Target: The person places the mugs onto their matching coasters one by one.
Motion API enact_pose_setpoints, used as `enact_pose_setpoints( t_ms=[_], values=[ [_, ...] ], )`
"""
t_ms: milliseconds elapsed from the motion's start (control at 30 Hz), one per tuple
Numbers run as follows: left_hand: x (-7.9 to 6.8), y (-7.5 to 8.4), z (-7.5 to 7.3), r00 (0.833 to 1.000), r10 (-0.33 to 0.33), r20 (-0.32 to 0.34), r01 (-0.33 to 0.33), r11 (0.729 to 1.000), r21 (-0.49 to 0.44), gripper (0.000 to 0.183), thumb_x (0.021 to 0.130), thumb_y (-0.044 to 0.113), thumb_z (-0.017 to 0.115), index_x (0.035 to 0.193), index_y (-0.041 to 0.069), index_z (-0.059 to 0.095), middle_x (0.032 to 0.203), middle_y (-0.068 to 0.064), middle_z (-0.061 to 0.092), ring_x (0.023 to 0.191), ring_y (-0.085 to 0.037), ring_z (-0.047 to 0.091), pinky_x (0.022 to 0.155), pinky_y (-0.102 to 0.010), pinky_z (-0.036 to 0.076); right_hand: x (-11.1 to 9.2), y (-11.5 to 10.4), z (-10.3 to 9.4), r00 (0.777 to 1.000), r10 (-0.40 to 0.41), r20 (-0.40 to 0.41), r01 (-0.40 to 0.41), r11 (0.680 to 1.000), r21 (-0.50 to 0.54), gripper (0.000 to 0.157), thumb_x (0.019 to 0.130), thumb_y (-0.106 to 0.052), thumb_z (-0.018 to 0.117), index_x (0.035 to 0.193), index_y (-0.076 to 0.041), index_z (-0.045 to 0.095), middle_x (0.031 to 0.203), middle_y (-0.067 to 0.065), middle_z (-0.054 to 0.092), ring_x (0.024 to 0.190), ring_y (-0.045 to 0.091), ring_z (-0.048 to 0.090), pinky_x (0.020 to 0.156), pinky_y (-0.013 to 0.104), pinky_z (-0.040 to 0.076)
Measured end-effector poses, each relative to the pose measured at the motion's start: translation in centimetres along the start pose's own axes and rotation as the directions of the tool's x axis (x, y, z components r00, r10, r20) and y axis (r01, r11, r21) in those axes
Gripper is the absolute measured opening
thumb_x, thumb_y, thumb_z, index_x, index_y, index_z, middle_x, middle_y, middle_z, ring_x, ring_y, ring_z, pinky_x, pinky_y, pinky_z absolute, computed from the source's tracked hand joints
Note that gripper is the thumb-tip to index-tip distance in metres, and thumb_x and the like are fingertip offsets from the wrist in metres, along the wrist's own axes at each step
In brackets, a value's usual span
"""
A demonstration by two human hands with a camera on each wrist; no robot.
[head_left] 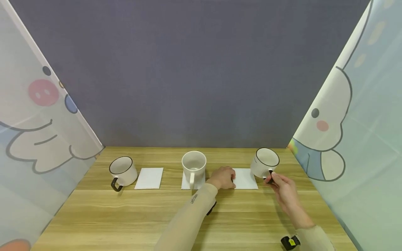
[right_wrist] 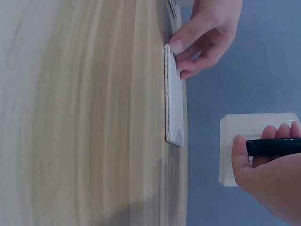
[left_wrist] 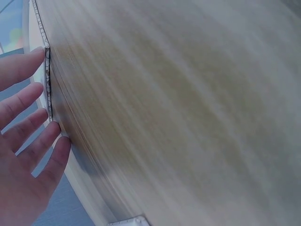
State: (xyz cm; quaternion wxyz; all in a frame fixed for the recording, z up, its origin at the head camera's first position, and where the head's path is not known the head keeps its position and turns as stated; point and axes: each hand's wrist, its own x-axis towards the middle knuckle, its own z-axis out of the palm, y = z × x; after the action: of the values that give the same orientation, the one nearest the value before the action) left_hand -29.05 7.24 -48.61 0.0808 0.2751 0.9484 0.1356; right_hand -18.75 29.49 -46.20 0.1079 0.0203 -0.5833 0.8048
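With its fingers around the black handle, my right hand holds a white, dark-rimmed mug at the right. A gap between mug and table shows in the right wrist view. Just left of it lies a white square coaster on the table. My left hand touches this coaster's left edge, thumb at the near corner and fairly straight, spread fingers along the side. Behind my left forearm, another white mug with a white handle stands on a second coaster.
On the left of the wooden table a third white mug with a black handle stands beside a coaster. A grey panel closes off the back, and cartoon-printed curtains hang at both sides.
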Motion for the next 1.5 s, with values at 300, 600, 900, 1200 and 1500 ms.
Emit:
enact_pose_setpoints(
  t_ms=[300,600,900,1200,1500],
  values=[
    [0.0,0.1,-0.1,1.0,-0.003,0.001,0.003,1.0,-0.009,0.023,0.083,0.036,0.083,0.092,0.025,0.064,0.105,0.011,0.059,0.097,-0.012,0.055,0.079,-0.029,0.049,-0.1,0.3,0.9,1.0,0.024,0.019,-0.023,0.998,-0.051,0.03,0.107,-0.008,0.05,0.09,0.011,0.067,0.085,0.008,0.068,0.081,0.017,0.069,0.08,0.03,0.058],
    [0.0,0.1,0.0,1.0,0.002,-0.007,-0.002,1.0,0.002,0.023,0.082,0.035,0.084,0.089,0.026,0.064,0.11,0.011,0.061,0.099,-0.013,0.056,0.08,-0.028,0.049,-0.2,0.6,1.6,0.999,0.049,0.016,-0.047,0.994,-0.095,0.03,0.107,-0.008,0.051,0.091,0.011,0.066,0.085,0.007,0.067,0.083,0.018,0.067,0.081,0.031,0.058],
    [-0.1,0.2,0.1,1.0,-0.007,-0.012,0.007,1.0,-0.001,0.024,0.083,0.037,0.084,0.094,0.025,0.067,0.122,0.009,0.063,0.107,-0.014,0.057,0.089,-0.029,0.049,0.2,1.0,2.5,0.995,0.102,-0.018,-0.103,0.983,-0.154,0.031,0.107,-0.012,0.051,0.097,0.015,0.064,0.086,0.006,0.066,0.082,0.018,0.067,0.08,0.031,0.057],
    [-0.1,0.0,0.1,1.0,0.008,-0.025,-0.008,1.0,0.016,0.025,0.082,0.038,0.084,0.093,0.024,0.067,0.113,0.01,0.063,0.104,-0.013,0.058,0.086,-0.028,0.05,0.5,1.4,3.7,0.987,0.142,-0.07,-0.152,0.973,-0.175,0.028,0.108,-0.008,0.048,0.093,0.009,0.065,0.083,0.005,0.063,0.08,0.016,0.064,0.077,0.03,0.057],
    [0.0,-0.1,0.5,0.999,-0.004,-0.036,0.004,1.0,-0.001,0.024,0.081,0.038,0.086,0.092,0.025,0.067,0.116,0.011,0.064,0.108,-0.014,0.059,0.087,-0.029,0.05,0.7,1.8,4.4,0.982,0.165,-0.088,-0.177,0.97,-0.166,0.028,0.107,-0.008,0.049,0.094,0.012,0.064,0.083,0.005,0.063,0.08,0.016,0.063,0.077,0.03,0.057]
  ],
)
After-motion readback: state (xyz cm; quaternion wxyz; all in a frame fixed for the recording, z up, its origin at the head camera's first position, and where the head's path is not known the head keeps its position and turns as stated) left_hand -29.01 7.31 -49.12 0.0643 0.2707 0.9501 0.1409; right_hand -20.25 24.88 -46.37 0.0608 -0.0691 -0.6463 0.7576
